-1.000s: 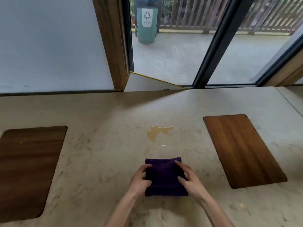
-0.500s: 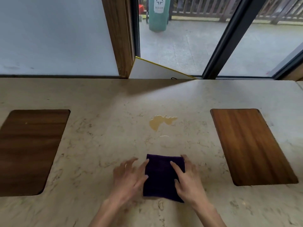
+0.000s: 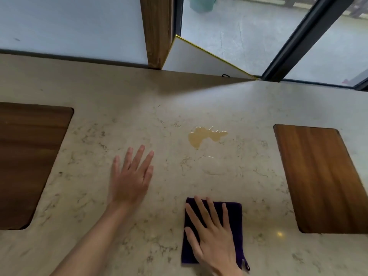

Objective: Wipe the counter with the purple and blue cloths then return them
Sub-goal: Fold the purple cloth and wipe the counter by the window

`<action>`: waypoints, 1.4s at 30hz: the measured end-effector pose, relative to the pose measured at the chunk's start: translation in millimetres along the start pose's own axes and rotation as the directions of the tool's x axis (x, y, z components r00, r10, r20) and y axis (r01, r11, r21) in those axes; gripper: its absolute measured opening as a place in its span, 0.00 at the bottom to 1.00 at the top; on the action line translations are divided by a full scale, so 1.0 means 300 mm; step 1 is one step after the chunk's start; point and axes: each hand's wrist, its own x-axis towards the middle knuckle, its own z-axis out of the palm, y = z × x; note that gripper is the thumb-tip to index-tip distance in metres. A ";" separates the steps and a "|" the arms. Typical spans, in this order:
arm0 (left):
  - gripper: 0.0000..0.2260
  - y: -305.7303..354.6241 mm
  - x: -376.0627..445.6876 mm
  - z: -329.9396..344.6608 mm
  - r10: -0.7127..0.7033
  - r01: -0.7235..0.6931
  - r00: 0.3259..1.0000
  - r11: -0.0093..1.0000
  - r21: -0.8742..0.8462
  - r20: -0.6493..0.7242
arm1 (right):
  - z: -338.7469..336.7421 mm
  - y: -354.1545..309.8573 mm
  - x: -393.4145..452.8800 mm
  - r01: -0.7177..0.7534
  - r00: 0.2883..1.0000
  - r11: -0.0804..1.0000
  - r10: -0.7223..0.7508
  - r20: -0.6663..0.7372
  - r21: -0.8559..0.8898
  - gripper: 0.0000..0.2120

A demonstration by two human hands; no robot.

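1. The bare left hand (image 3: pixel 132 179) lies palm down with its fingers straight and slightly spread, pointing away from the body; its forearm runs in from the lower left
2. The bare right hand (image 3: pixel 214 236) is also palm down, fingers splayed and pressed flat on a folded dark purple cloth (image 3: pixel 236 216); nothing is gripped
3. The two hands are well apart

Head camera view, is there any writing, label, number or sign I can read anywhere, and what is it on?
None can be read.
Green bin outside the window: only its lower part shows at the top edge; no label is in view.
Purple cloth under the right hand: plain, no tag text visible.
Counter, yellowish spill, wooden boards: no text.
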 end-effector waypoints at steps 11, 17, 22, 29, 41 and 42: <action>0.24 0.003 0.004 -0.003 -0.003 0.003 0.999 1.000 0.006 -0.039 | -0.177 0.437 0.323 -0.334 0.941 0.942 0.331 -0.075 -0.040 0.29; 0.24 0.003 0.014 0.013 0.012 -0.008 0.996 0.999 0.043 -0.087 | -0.280 0.522 0.736 -0.291 0.954 0.956 0.293 -0.070 0.040 0.28; 0.25 -0.002 0.017 0.028 0.007 -0.002 0.996 0.999 0.051 -0.089 | -0.343 0.372 1.097 -0.156 0.984 0.987 0.159 -0.077 0.042 0.27; 0.25 -0.003 0.016 0.034 0.009 -0.005 0.996 0.999 0.046 -0.084 | -0.294 0.136 1.130 -0.001 0.996 1.000 0.003 -0.086 0.027 0.27; 0.25 0.009 0.009 -0.006 -0.010 0.012 0.999 0.998 0.054 -0.036 | -0.172 0.122 0.581 0.047 0.995 0.999 -0.046 -0.084 0.011 0.26; 0.25 0.011 0.008 -0.008 -0.006 0.008 0.999 0.998 0.055 -0.033 | -0.159 0.125 0.536 0.043 0.994 0.999 -0.043 -0.096 -0.002 0.26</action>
